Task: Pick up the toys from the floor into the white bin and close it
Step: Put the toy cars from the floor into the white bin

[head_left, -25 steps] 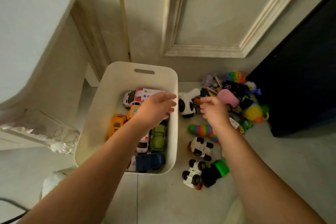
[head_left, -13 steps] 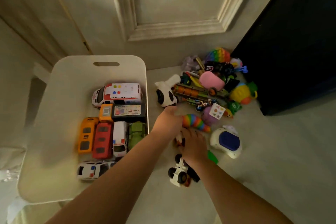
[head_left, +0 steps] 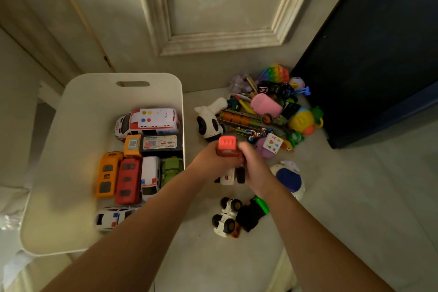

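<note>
Left hand [head_left: 208, 157] and right hand [head_left: 257, 165] meet just right of the white bin [head_left: 71, 125], fingers of both curled round a red toy truck [head_left: 228, 147]. Whether the white wheeled part beneath belongs to it cannot be told. The bin stands open, holding a toy ambulance [head_left: 148, 121] and buses. A white monster truck [head_left: 225, 219] lies on the floor [head_left: 355, 197].

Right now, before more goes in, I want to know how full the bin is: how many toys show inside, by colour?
White: 3 (ambulance, van, police car)
Orange: 2 (orange bus, QR-label toy)
Red: 1 (red bus)
Green: 1 (truck)
Black: 1 (box)
Total: 8 in view; the left arm hides a corner of the bin.
</note>
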A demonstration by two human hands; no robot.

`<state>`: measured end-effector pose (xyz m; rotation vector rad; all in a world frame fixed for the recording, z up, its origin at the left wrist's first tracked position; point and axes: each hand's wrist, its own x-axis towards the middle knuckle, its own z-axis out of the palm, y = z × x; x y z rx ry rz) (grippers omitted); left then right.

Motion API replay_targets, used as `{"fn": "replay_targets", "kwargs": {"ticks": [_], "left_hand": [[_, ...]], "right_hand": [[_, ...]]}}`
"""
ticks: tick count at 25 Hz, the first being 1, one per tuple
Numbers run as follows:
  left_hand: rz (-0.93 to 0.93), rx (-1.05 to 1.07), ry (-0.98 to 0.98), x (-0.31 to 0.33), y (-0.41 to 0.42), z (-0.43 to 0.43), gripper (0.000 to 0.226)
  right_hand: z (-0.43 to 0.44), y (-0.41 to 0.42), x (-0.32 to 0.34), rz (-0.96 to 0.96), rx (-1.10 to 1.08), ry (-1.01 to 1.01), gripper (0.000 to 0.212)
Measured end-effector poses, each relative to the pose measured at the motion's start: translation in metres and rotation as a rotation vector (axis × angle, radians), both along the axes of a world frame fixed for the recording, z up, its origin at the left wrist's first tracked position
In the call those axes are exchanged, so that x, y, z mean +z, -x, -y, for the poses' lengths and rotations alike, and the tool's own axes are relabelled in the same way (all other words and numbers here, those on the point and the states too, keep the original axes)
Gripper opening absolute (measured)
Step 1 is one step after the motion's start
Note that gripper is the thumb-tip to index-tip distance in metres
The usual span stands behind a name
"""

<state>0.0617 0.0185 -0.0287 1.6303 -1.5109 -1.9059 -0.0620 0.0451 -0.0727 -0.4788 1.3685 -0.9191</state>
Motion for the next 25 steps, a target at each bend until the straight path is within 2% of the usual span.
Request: {"fn": "replay_targets", "kwargs": {"ticks": [2, 3, 4, 6, 7, 8, 10, 12, 13, 14, 16, 18, 20, 22, 23, 25], "left_hand": [[0.016, 0.054, 0.042, 0.006, -0.004, 0.0, 0.022], [0.032, 0.096, 0.05, 0.007, -0.006, 0.0, 0.028], [0.03, 0.147, 0.051, 0.009, -0.007, 0.001, 0.035], [-0.01, 0.215, 0.011, 0.009, -0.009, 0.003, 0.05], [-0.036, 0.217, -0.018, 0.01, -0.01, 0.003, 0.058], [-0.066, 0.204, -0.048, 0.01, -0.01, 0.003, 0.067], [-0.14, 0.192, -0.117, 0.007, -0.013, 0.004, 0.071], [-0.195, 0.187, -0.164, 0.005, -0.015, 0.005, 0.052], [-0.222, 0.194, -0.192, 0.004, -0.016, 0.006, 0.044], [-0.255, 0.204, -0.222, 0.003, -0.017, 0.007, 0.041], [-0.35, 0.229, -0.287, 0.005, -0.018, 0.01, 0.037], [-0.39, 0.24, -0.315, 0.01, -0.017, 0.01, 0.038], [-0.361, 0.224, -0.307, 0.012, -0.017, 0.009, 0.045], [-0.385, 0.176, -0.369, 0.013, -0.017, 0.007, 0.059], [-0.422, 0.168, -0.424, 0.015, -0.017, 0.005, 0.06], [-0.518, 0.207, -0.491, 0.019, -0.019, 0.003, 0.046]], "right_hand": [[0.002, 0.002, 0.002, -0.042, -0.078, -0.012, 0.049], [0.002, 0.005, 0.002, -0.124, -0.117, -0.063, 0.053], [0.0, 0.009, 0.001, -0.288, -0.077, -0.138, 0.053], [-0.01, 0.014, -0.012, -0.761, 0.357, -0.353, 0.051], [-0.019, 0.01, -0.02, -0.939, 0.61, -0.416, 0.054], [-0.03, 0.002, -0.032, -1.041, 0.766, -0.449, 0.06], [-0.05, -0.021, -0.052, -1.148, 0.85, -0.479, 0.069], [-0.062, -0.037, -0.068, -1.239, 0.881, -0.438, 0.061], [-0.064, -0.037, -0.073, -1.233, 0.867, -0.439, 0.055], [-0.061, -0.032, -0.076, -1.135, 0.748, -0.456, 0.047], [-0.047, -0.018, -0.063, -0.753, 0.386, -0.458, 0.03], [-0.024, -0.005, -0.033, -0.526, 0.169, -0.368, 0.017], [-0.003, 0.004, 0.004, -0.434, 0.016, -0.262, 0.014], [0.007, 0.007, 0.033, -0.398, -0.031, -0.132, 0.018], [0.01, 0.006, 0.045, -0.407, -0.016, -0.056, 0.022], [0.011, 0.003, 0.066, -0.447, 0.014, 0.037, 0.029]]}}
